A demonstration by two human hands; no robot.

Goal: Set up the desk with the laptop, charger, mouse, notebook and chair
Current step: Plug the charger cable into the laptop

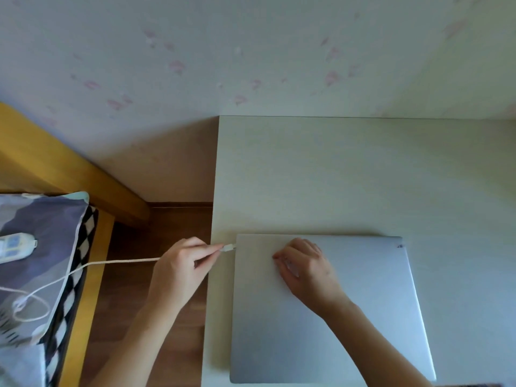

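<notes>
- I see the closed silver laptop lying flat on the pale desk, lower centre of frame.
- My left hand pinches the white charger plug at the laptop's left edge; its cable trails left over the bed's pillow.
- My right hand rests on the lid, fingers loosely curled.

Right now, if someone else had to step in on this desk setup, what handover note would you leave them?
Left hand: pinches the charger plug at the left edge of the laptop; whether it is fully seated is not clear.
Right hand: rests on the closed lid, fingers curled, steadying it.
Charger cable runs left to the bed, where a power strip lies.
Done: laptop on the desk.
Left: finish plugging in, open the laptop, bring the mouse, notebook and chair; none are in view.
</notes>
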